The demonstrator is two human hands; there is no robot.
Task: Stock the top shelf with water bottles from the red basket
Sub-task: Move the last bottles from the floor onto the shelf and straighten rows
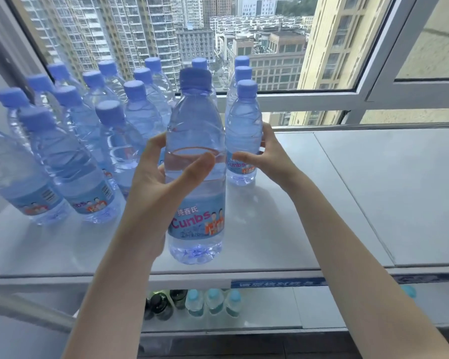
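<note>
My left hand (156, 182) grips a clear water bottle (195, 203) with a blue cap and a "Cunbs" label, upright at the front of the white top shelf (309, 203); I cannot tell whether its base touches the shelf. My right hand (267, 154) holds a second upright bottle (244, 136) standing further back, thumb in front and fingers behind it. Several more blue-capped bottles (88, 141) stand in rows on the shelf's left part. The red basket is out of view.
A window frame (360, 94) runs behind the shelf with city buildings beyond. The shelf's right half is bare white surface. On a lower shelf stand dark green bottles (161, 304) and small teal-capped bottles (213, 301).
</note>
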